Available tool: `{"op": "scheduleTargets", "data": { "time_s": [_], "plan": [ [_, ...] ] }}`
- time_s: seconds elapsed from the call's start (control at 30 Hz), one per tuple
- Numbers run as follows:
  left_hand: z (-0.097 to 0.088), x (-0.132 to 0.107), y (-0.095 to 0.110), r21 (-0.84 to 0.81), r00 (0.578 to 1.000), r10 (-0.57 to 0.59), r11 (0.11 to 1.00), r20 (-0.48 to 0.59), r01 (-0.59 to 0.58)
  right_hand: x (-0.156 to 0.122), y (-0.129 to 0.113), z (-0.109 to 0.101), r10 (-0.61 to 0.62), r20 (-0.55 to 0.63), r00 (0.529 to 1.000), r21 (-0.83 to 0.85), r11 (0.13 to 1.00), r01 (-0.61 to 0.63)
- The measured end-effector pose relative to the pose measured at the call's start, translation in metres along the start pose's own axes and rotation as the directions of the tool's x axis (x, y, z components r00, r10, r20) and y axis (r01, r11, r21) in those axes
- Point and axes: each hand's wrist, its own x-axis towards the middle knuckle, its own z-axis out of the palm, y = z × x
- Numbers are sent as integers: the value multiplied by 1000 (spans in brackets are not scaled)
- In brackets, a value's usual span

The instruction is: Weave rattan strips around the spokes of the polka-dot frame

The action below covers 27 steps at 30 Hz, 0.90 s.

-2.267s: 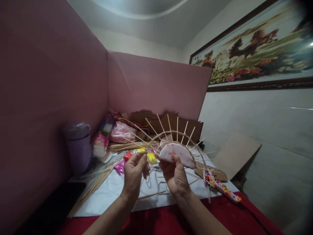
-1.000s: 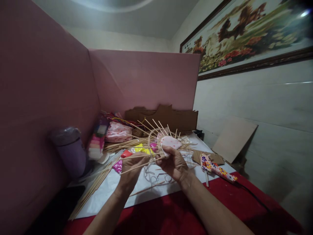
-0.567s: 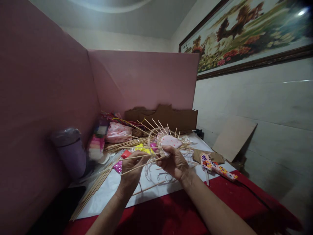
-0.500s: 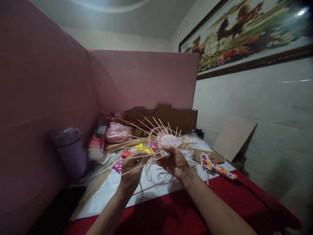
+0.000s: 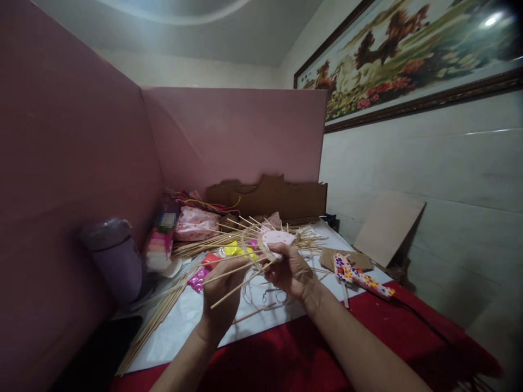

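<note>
Pink panels wall in the tabletop (image 5: pixel 261 362), its red cloth part-covered by a white sheet (image 5: pixel 175 332); a dark-framed horse picture (image 5: pixel 388 65) hangs far right, marks in its corner too small to read. Now to the middle: the rounded white, pink-dotted fabric piece with twine rim and radiating thin wooden sticks (image 5: pixel 280 238) is held up above the sheet, tilted! The right hand (image 5: pixel 292 272) has its grip pinching the lower edge, thumb on the fabric. And the left hand (image 5: pixel 223 291), fingers gathered by the piece's left side, sticks crossing over it; what that grip pinches, I cannot tell. Far left, a bagged package (image 5: pixel 163 239), label blurred. Over right, a flower-patterned glue gun (image 5: pixel 362 279) lies touching torn brown cardboard (image 5: pixel 365 261).
</note>
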Motion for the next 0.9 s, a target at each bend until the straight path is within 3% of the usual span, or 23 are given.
{"op": "scheduleTargets", "data": {
  "time_s": [0.33,0.9],
  "plan": [
    [0,-3,7,139,986,164,977,-22,-159,0,1,3,4,-39,999,5,1000,-4],
    [0,-6,9,211,985,172,964,-24,-164,0,-1,2,44,-27,999,28,999,-43]
  ]
}}
